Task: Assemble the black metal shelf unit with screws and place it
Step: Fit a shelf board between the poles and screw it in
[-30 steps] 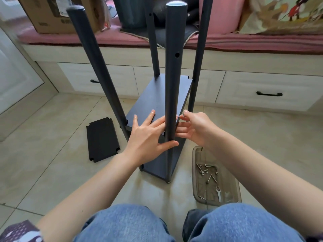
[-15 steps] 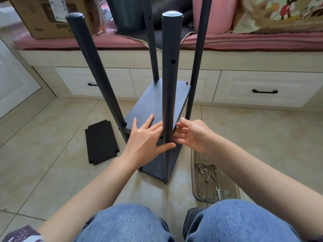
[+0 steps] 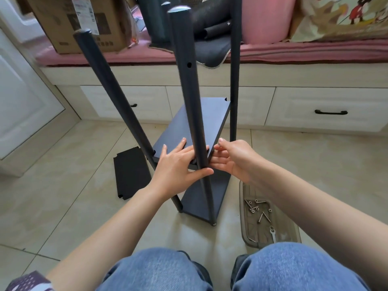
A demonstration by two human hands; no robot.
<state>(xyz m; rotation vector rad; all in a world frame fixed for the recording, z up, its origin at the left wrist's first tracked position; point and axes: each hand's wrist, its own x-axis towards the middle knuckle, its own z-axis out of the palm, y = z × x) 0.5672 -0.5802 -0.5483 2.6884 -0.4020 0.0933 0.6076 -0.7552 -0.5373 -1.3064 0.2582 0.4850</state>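
Standing on the floor between both hands, the shelf unit (image 3: 201,127) has a panel (image 3: 189,131) under the left hand (image 3: 178,166) — fingers flat, thumb hooked round the near post (image 3: 189,97). The right hand (image 3: 233,158) curls against that post's other side — whether it grips I cannot tell. Below the right hand, a tray (image 3: 294,232) of screws (image 3: 257,208); left of the left hand, a spare panel (image 3: 131,171).

The shelf unit (image 3: 201,127) stands on the floor (image 3: 63,196); a loose panel (image 3: 131,172) lies left of it, a screw tray (image 3: 243,211) right, drawers (image 3: 327,108) behind.

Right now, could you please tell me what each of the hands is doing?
Left hand: fingers flat on the middle shelf panel, thumb hooked around the front post.
Right hand: fingers curled at the panel's corner; contents cannot be told.
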